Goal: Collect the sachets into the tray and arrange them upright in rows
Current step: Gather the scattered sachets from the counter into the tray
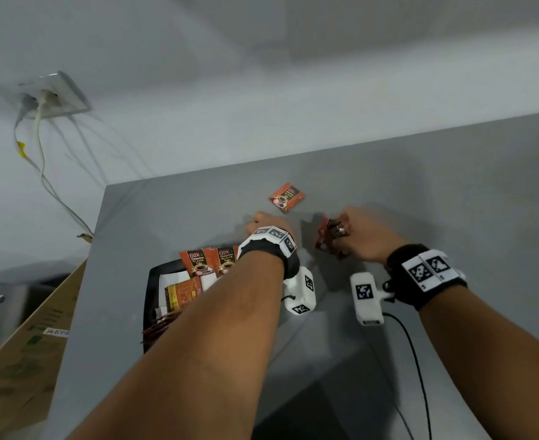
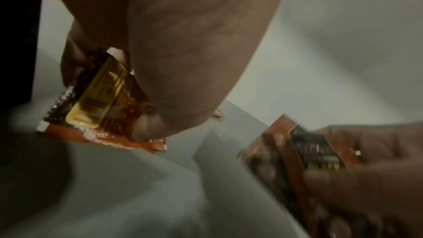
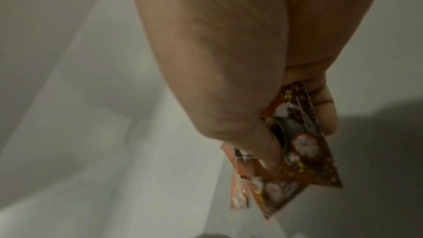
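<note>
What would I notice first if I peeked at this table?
Probably the bright orange coffee sachet lying alone on the grey table, just beyond both hands. The right hand grips a bunch of sachets, and the left hand grips another sachet down on the table. More stand in the black tray nearby.

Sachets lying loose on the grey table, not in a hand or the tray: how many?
1. A single loose sachet lies flat on the table, beyond both hands. The left hand and right hand hold others; more could be hidden under the arms.
</note>
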